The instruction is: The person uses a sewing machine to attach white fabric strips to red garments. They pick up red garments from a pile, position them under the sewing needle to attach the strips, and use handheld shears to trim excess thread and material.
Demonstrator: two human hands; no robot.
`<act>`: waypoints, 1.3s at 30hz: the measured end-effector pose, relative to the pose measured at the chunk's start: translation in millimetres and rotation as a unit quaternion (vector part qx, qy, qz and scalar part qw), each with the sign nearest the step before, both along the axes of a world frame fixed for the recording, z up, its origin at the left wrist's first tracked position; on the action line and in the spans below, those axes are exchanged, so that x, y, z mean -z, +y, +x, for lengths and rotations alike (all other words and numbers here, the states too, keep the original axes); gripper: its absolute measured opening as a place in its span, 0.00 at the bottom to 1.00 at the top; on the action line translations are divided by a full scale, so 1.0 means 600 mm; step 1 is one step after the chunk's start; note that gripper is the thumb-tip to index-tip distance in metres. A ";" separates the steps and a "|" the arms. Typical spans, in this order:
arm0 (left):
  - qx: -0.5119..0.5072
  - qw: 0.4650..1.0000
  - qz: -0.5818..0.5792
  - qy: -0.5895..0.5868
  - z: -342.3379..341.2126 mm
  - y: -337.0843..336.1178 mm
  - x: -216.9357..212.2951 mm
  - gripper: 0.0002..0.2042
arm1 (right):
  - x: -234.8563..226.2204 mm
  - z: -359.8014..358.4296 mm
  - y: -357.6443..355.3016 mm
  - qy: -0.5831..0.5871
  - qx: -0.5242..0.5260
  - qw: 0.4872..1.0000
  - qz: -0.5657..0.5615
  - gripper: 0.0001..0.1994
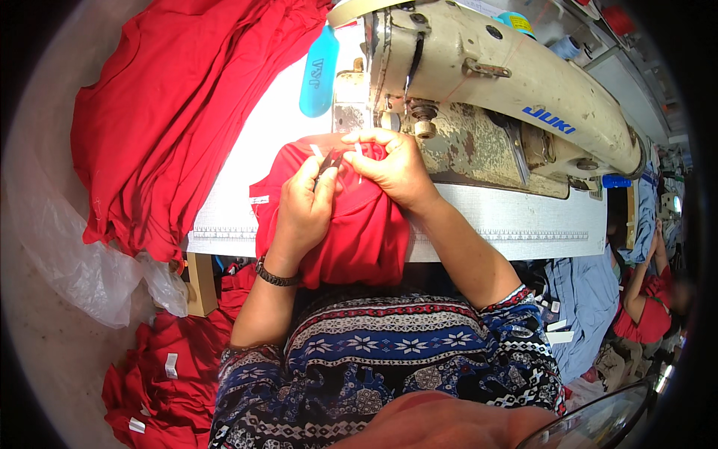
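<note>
A red garment [359,232] lies bunched on the white sewing table [239,187] and hangs over its near edge. My left hand [303,202] rests on it and pinches a small dark tool, probably a thread snip [327,166]. My right hand [393,165] grips the garment's edge right by the needle area of the beige sewing machine [508,90], with a small white label [359,150] showing between its fingers. A dark bracelet sits on my left wrist.
A big heap of red garments [172,112] covers the table's left side. More red pieces with white labels [164,374] lie on the floor at lower left, beside clear plastic [75,254]. A blue bottle [319,71] stands near the machine. Another person in red [647,299] sits at right.
</note>
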State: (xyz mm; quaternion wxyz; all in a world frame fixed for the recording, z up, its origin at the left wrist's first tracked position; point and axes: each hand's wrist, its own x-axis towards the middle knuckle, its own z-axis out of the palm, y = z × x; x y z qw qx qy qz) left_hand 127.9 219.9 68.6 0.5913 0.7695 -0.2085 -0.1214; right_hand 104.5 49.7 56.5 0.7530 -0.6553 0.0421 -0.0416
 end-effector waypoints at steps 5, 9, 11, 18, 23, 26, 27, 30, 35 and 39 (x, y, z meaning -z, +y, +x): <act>-0.010 1.000 -0.006 -0.006 -0.003 -0.001 0.002 0.08 | -0.009 -0.001 0.000 0.005 -0.007 1.000 0.007 0.11; -0.010 1.000 -0.008 -0.017 -0.002 -0.001 0.006 0.08 | -0.018 -0.002 0.001 0.008 -0.012 1.000 0.024 0.10; -0.010 1.000 -0.004 -0.010 -0.001 -0.002 0.000 0.07 | -0.009 0.001 0.002 0.006 -0.018 0.999 0.036 0.09; -0.019 0.971 -0.189 0.146 0.020 0.007 0.015 0.08 | 0.003 -0.003 0.000 -0.005 -0.001 0.998 -0.062 0.11; 0.047 0.998 -0.030 0.031 0.011 0.007 0.007 0.07 | -0.002 -0.005 0.002 -0.010 0.004 1.000 -0.020 0.11; 0.045 0.999 0.002 0.012 0.010 0.005 0.001 0.07 | -0.002 -0.006 0.006 -0.007 0.026 1.000 -0.003 0.11; 0.042 0.999 0.002 0.012 0.010 0.005 0.000 0.07 | -0.002 -0.006 0.006 -0.003 0.026 1.000 0.001 0.11; 0.034 0.999 0.001 0.012 0.010 0.004 -0.004 0.07 | -0.006 -0.008 0.006 0.001 0.019 1.000 0.008 0.11; 0.034 0.999 0.004 0.005 0.012 0.003 -0.006 0.07 | -0.003 -0.006 0.005 -0.006 0.016 1.000 0.010 0.11; 0.034 0.999 0.000 0.007 0.009 0.001 -0.005 0.07 | 0.002 -0.009 0.005 -0.014 0.016 0.999 0.027 0.11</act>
